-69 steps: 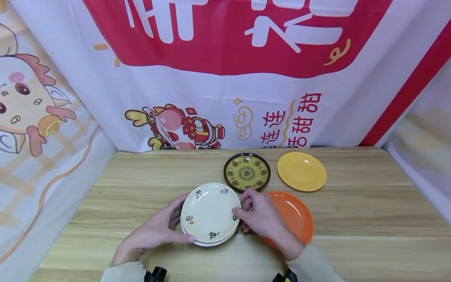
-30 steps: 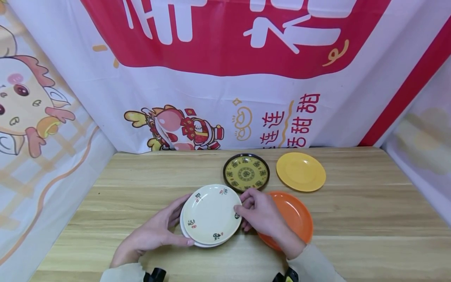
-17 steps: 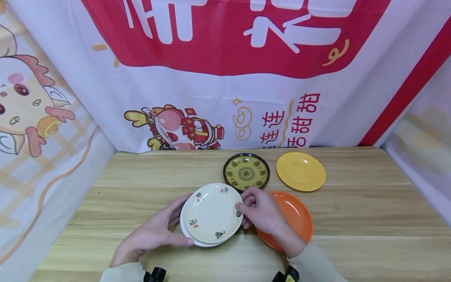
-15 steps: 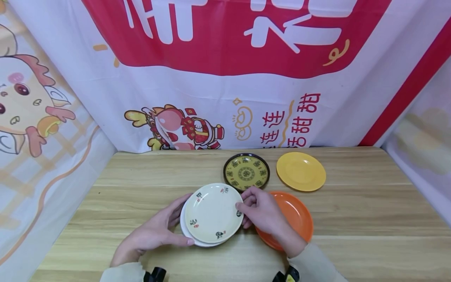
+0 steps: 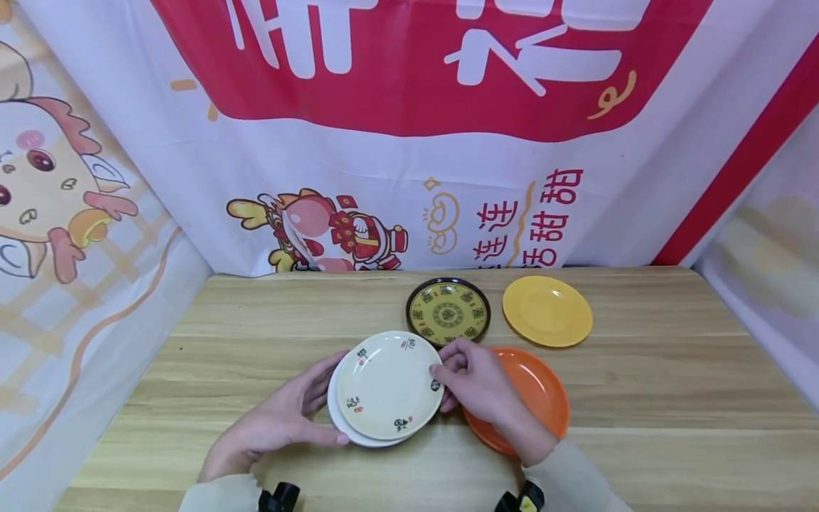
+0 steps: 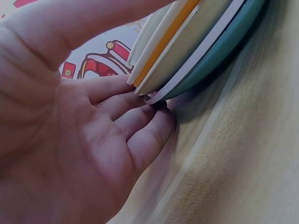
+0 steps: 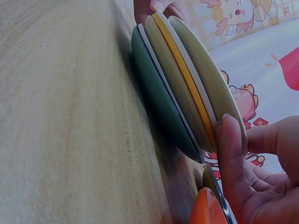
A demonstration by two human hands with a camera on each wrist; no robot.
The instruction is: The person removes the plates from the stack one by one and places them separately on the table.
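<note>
In front of me on the wooden table stands a stack of plates, its cream top plate (image 5: 390,384) printed with small red and black motifs. My right hand (image 5: 476,380) pinches that plate's right rim, thumb above and fingers below. The top plate is shifted right and raised at that side, showing the white plate (image 5: 340,419) beneath. On the stack's left side my left hand (image 5: 288,416) holds the lower plates between thumb and fingers. From the side, the right wrist view shows an orange-yellow plate (image 7: 187,79) within the stack and a green plate (image 7: 159,102) at the bottom.
Behind the stack lies a dark-rimmed olive patterned plate (image 5: 448,313). A yellow plate (image 5: 547,311) is at the back right. Partly under my right forearm is an orange plate (image 5: 534,391). A printed cloth (image 5: 409,163) hangs along the table's back edge.
The cream top plate has slid slightly right and turned a little on the stack, with my right hand moving along with it. My left hand stays nearly in place.
</note>
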